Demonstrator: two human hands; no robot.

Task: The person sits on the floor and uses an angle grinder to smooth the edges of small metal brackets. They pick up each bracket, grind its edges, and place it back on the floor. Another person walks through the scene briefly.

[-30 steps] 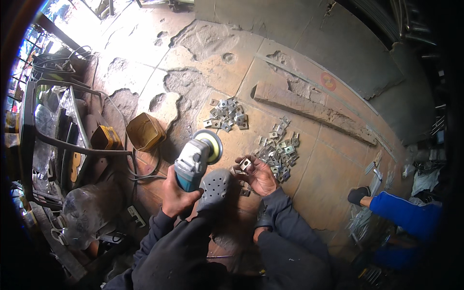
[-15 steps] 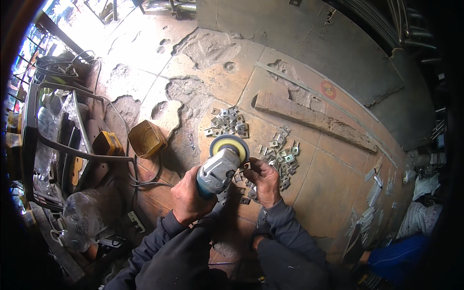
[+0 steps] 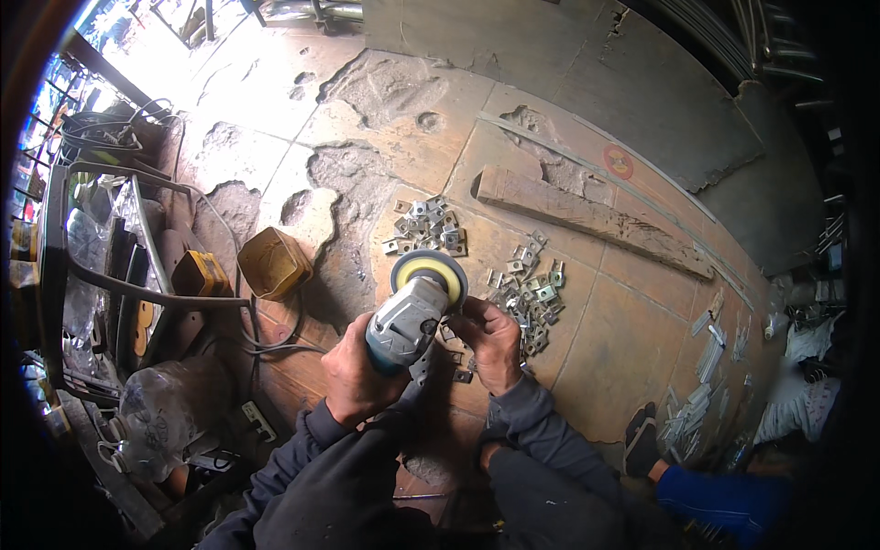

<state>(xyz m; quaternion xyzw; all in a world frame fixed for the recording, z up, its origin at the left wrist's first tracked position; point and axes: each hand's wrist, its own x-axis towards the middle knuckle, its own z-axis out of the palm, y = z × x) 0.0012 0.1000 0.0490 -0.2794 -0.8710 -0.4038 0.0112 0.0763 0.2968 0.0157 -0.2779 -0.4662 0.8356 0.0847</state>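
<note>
My left hand [image 3: 353, 376] is wrapped round the body of an angle grinder [image 3: 408, 325], grey in front and teal behind. Its round disc [image 3: 429, 271] has a yellow middle and a dark rim, and faces up and away from me. Close against the disc's right edge, my right hand [image 3: 493, 344] is closed in a pinch on a small metal bracket, mostly hidden by the fingertips. Beyond the disc lies a heap of small metal brackets [image 3: 426, 225] with holes. A second heap of brackets [image 3: 536, 298] spreads to the right of my right hand.
A wooden beam [image 3: 587, 220] lies across the tiled floor [image 3: 623, 339]. To the left are a yellow container [image 3: 273, 264], a metal frame [image 3: 156, 291], cables and a clear plastic jug [image 3: 174, 412]. Metal strips [image 3: 692, 412] and another person's sandalled foot [image 3: 642, 440] are at right.
My right hand has brought the bracket in against the disc's edge, so the bracket barely shows. The other person's foot and blue-clad leg have come further into view at right.
</note>
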